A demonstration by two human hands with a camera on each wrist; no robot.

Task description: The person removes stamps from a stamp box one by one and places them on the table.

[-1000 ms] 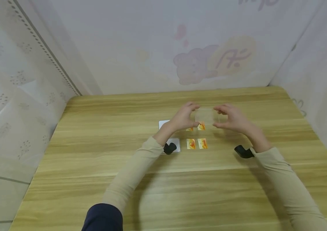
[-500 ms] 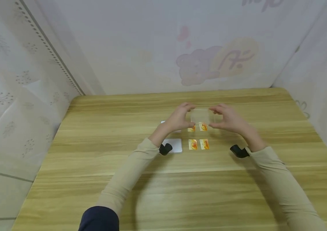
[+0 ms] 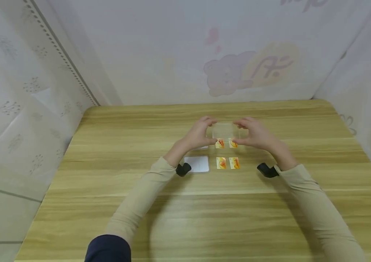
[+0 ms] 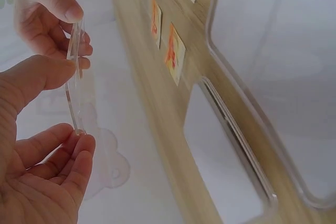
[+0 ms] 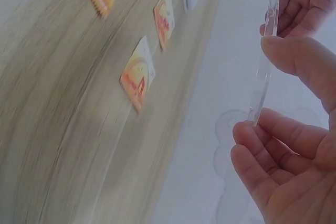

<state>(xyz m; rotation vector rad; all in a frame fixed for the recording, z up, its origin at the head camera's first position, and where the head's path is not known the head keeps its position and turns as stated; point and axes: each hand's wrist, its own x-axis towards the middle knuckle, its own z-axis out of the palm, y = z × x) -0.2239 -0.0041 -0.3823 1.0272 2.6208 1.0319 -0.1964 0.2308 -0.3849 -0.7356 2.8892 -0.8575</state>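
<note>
A thin, clear plastic piece point(image 3: 225, 130) is held up between both hands above the table. My left hand point(image 3: 198, 134) pinches its left side, thumb on the near edge and fingertips on the far edge. On the opposite side my right hand point(image 3: 255, 135) grips it the same way. Edge-on in the left wrist view, the clear plastic piece point(image 4: 72, 98) looks like a flat lid or case; I cannot tell which. Several orange and yellow stamps point(image 3: 221, 163) with toothed edges lie in two rows on the table below, nearer to me.
Left of the stamps lies a white flat case point(image 3: 197, 164) with rounded corners. Behind it a stack of white rounded pieces point(image 4: 223, 156) is partly hidden by the left hand in the head view. The wooden table point(image 3: 185, 225) meets a patterned curtain point(image 3: 159, 54) at the back.
Both hands have moved left together with the clear plastic piece, relative to the stamps. The head view has shifted slightly. The stamps and the white case stay where they lay.
</note>
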